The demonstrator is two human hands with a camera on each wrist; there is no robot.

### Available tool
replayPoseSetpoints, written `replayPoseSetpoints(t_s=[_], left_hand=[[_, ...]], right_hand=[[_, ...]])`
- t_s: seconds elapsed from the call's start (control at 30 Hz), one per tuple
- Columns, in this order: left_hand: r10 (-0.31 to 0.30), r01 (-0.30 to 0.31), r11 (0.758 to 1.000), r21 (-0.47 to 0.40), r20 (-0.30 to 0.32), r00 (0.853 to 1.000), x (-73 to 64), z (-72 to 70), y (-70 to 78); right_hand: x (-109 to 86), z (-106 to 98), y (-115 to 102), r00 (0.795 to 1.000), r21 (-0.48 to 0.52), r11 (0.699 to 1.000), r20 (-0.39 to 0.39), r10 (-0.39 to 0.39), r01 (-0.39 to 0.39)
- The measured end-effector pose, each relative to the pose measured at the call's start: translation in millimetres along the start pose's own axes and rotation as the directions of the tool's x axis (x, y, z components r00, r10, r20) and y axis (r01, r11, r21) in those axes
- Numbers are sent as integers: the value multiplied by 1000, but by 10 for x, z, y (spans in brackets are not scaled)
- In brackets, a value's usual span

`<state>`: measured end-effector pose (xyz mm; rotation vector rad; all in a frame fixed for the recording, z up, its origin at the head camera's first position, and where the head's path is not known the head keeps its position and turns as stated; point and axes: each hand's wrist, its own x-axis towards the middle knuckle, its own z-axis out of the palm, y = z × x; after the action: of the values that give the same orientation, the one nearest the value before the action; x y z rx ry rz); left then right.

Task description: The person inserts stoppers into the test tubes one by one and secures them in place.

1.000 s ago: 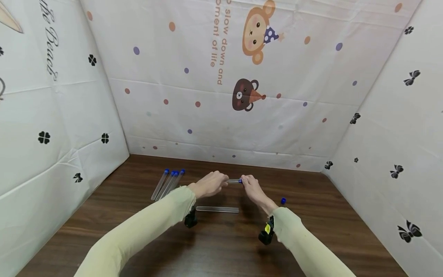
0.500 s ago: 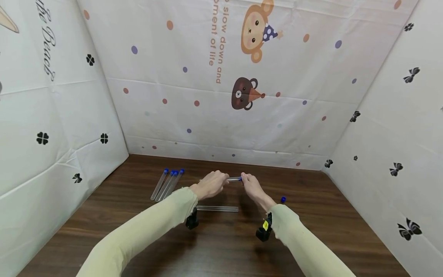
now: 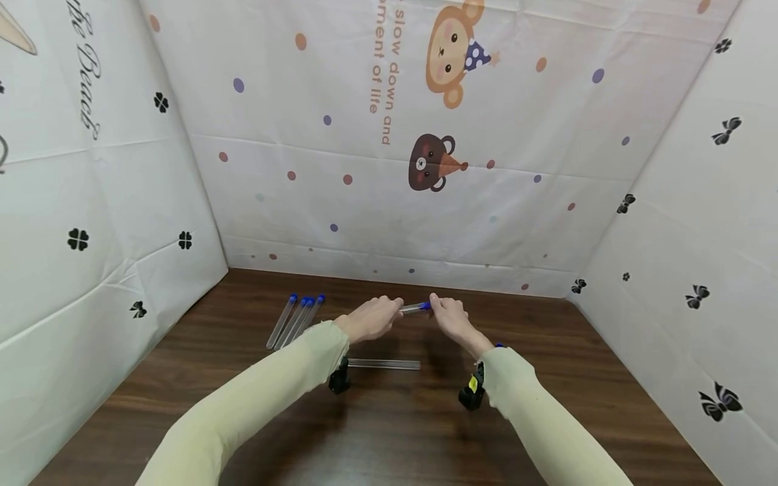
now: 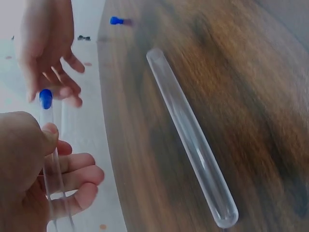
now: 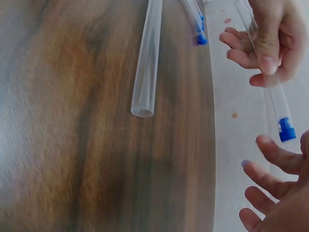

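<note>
In the head view my left hand (image 3: 372, 318) holds a clear test tube (image 3: 415, 308), pinched between thumb and fingers in the left wrist view. A blue cap (image 5: 286, 131) sits on that tube's end. My right hand (image 3: 452, 320) is just beyond the cap; in the right wrist view its fingers (image 5: 270, 181) are spread, with a small gap to the cap. Below the hands an uncapped test tube (image 3: 385, 364) lies on the table, its mouth toward the right. A loose blue cap (image 4: 116, 20) lies farther right, mostly hidden by the right sleeve in the head view.
Several blue-capped test tubes (image 3: 296, 320) lie side by side at the back left of the dark wooden table (image 3: 365, 432). Patterned white sheeting (image 3: 340, 155) stands behind the table and along both sides.
The right hand's fingers have come away from the tube's cap, leaving it in view. The left hand's tube now tilts a little up toward the right. The loose cap has become mostly covered by the sleeve.
</note>
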<state>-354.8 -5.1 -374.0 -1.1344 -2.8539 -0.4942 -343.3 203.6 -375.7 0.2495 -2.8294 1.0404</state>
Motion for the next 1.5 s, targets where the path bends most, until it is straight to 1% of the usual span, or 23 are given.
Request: replayPoseSetpoints(t_s=[0.13,0.33,0.5,0.7,0.8,0.93,1.17,1.37,1.5], left_hand=[[-50,50,999,-14,12,999,-36,-27,-91],[-137,138,988,-65,22,990,-109,-148,-232],[-211,213,974,-75,28,977,-164,-225,-350],[-270,272,960,-61,27,962,-225,-251,-586],[-309,310,950,-41,31,951,-254,-265,-703],[-358,359,933,-18,52,932,-297,-297,-816],[-400,402,915,-6,101,911,-353,-326,-941],[-404,405,914,28,149,902,-380,-337,-1001],[-404,399,915,61,138,904,-396,-320,-1043]], right_hand=[[1,-78,60,1000,-7,1000,8,7,-7],[-14,-220,192,1000,-78,997,0,20,-20],[-32,-354,343,999,-145,989,8,38,-36],[-79,-472,487,998,-154,986,6,61,-59],[-92,-512,535,998,-174,982,-1,69,-68],[-80,-563,581,996,-203,975,-8,92,-91],[-75,-607,648,994,-212,971,5,113,-109],[-92,-613,642,994,-213,971,8,113,-109],[-94,-611,644,994,-222,969,10,111,-106]])
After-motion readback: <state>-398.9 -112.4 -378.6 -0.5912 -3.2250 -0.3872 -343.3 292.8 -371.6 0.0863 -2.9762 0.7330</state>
